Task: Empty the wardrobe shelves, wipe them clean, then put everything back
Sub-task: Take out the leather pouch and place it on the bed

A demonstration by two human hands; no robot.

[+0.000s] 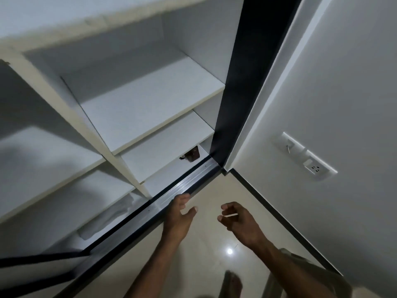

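Glossy tiled floor (204, 244) below flat white shelves (150, 104); both hands, left (179, 214) and right (238, 220), loosely spread, holding nothing.

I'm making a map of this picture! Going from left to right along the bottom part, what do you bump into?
Pale cloth on the lowest shelf → metal door track → left hand → right hand → wall socket.
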